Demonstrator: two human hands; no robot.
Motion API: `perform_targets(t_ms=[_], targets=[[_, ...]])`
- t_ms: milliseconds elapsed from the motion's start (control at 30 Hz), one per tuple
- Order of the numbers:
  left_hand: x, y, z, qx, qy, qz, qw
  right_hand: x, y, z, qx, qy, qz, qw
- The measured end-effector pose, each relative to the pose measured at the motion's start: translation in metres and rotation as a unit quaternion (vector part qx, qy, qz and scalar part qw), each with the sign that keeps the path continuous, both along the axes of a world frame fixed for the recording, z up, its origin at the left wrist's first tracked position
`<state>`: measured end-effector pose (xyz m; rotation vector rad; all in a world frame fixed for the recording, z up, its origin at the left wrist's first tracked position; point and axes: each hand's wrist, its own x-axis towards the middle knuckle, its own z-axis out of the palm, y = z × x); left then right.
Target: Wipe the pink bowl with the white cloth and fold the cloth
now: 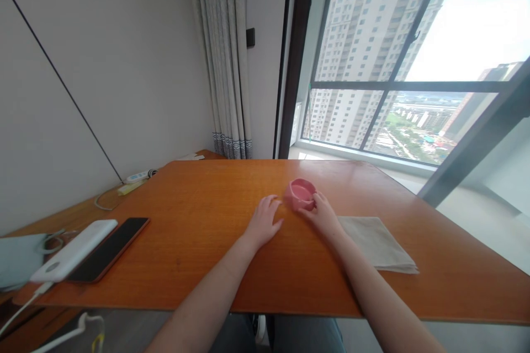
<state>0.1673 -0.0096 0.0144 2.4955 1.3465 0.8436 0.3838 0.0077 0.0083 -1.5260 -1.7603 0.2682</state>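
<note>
A small pink bowl (pixel 302 190) is at the middle of the wooden table, its hollow inside facing me. My right hand (pixel 321 212) grips its right side, thumb at the near edge and fingers at the rim. Slight blur smears the bowl's left edge; whether its base touches the table I cannot tell. Just left of the bowl, my left hand (pixel 264 220) hovers low over the wood, empty, with fingers and thumb apart. A folded beige cloth (pixel 376 244) lies flat to the right, partly behind my right forearm.
On the table's left side lie a black phone (pixel 110 248) and a white power bank (pixel 74 251) with a cable (pixel 27 306). A power strip (pixel 138 176) rests beyond the left edge. The wooden table (pixel 199 281) ends close to my lap; a window (pixel 393 85) stands behind right.
</note>
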Motion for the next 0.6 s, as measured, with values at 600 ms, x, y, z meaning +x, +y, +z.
perform_targets(t_ms=[600], targets=[[-0.083,0.016,0.03,-0.077,-0.092,0.007,0.993,-0.038,-0.008,-0.032,-0.056,0.128,0.166,0.976]])
